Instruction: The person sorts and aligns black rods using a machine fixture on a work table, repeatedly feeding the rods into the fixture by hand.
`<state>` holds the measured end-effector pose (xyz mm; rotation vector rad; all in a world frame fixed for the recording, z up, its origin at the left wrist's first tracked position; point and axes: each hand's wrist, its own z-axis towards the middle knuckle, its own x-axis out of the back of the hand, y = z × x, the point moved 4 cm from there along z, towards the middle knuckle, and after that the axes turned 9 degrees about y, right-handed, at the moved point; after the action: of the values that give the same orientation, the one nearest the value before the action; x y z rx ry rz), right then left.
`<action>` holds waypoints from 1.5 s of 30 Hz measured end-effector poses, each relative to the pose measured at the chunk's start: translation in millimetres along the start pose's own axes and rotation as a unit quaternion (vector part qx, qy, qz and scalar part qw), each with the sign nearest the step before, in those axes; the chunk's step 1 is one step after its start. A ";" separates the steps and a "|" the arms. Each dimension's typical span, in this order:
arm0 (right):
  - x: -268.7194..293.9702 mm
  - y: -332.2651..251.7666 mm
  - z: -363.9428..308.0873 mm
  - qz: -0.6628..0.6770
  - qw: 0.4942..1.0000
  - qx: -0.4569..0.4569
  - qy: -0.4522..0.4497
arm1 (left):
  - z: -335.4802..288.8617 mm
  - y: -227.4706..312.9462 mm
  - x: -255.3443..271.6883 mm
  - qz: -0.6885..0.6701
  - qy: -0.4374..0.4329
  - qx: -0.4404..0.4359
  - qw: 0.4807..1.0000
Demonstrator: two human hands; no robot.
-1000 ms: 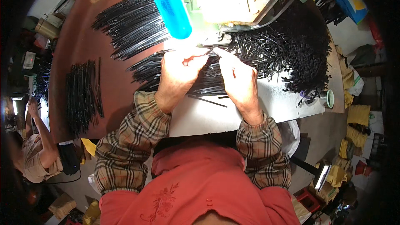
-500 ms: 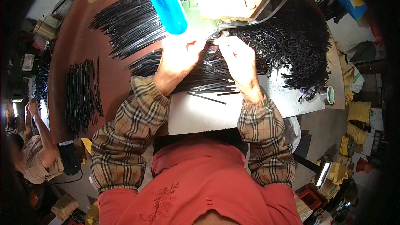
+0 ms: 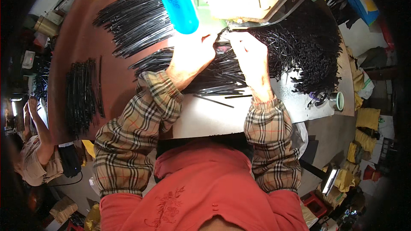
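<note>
Under a bright lamp, both hands work close together just below a machine (image 3: 257, 17) with a pale, glaring plate. My left hand (image 3: 192, 60) pinches a short dark end of a thin black strip (image 3: 223, 31). My right hand (image 3: 252, 57) is closed in a pinch beside it; what its fingertips hold is lost in the glare. Below and between the hands lies a loose pile of black strips (image 3: 220, 75). A blue rounded, bottle-like object (image 3: 176, 4) hangs or stands just above my left hand.
A neat bundle of long black strips (image 3: 132, 21) and a smaller one (image 3: 81, 96) lie on the brown table cover (image 3: 115, 75). A big heap of black pieces (image 3: 304, 51) fills the right, near a small green-rimmed cup (image 3: 338, 101). Another person (image 3: 40, 149) sits at far left.
My left hand has shifted slightly right, and a dark strip end now shows at its fingertips. My right hand's fingers have moved slightly right, still pinched.
</note>
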<state>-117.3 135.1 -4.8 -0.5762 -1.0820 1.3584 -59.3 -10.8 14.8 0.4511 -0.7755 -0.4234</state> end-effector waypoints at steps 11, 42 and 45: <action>-0.8 0.6 -0.8 0.019 0.998 -0.052 0.005 | -10.8 -2.3 -10.3 0.118 0.058 -0.149 0.980; 20.0 -26.1 1.9 0.046 0.993 0.025 -0.103 | -0.2 -8.9 17.0 -0.461 -0.187 0.248 0.831; 34.8 -39.5 -6.3 0.128 0.980 -0.135 -0.077 | -13.0 -8.7 15.0 -0.582 -0.107 0.275 0.758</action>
<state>-97.3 162.6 35.9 -0.8436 -1.3664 1.5069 -41.8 -22.8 10.5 1.4865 -0.7555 -1.4517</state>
